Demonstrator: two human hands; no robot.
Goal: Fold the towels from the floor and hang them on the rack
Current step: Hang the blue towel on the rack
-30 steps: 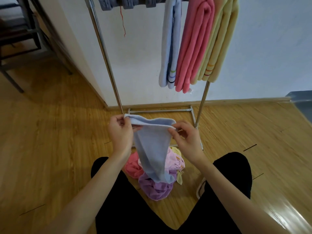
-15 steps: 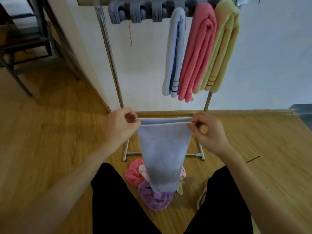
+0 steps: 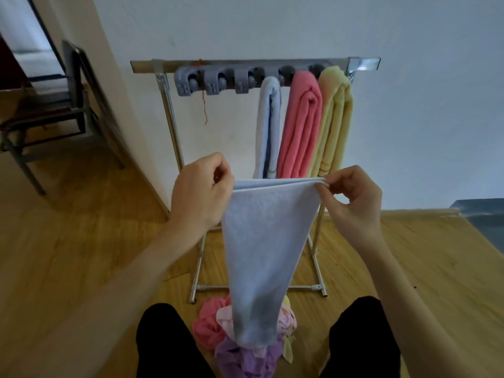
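A light blue towel (image 3: 261,252) hangs doubled between my hands, its top edge stretched level. My left hand (image 3: 200,196) pinches the left corners and my right hand (image 3: 351,199) pinches the right corners. Its lower end tapers down over a heap of towels on the floor (image 3: 245,350), pink, purple and pale yellow. Behind it stands the metal rack (image 3: 253,64) with grey clips (image 3: 214,80). A white-blue towel (image 3: 268,126), a pink towel (image 3: 301,124) and a yellow towel (image 3: 335,121) hang folded from its right half.
A dark metal chair (image 3: 54,115) stands at the left by a doorway. The white wall runs behind the rack, with a corner jutting left of it. My legs in black trousers (image 3: 169,347) flank the heap. A grey object (image 3: 482,222) sits at the right edge.
Both hands have risen and spread apart, pulling the blue towel's top edge taut and lifting it off the heap. My view has tilted up, showing the whole rack bar.
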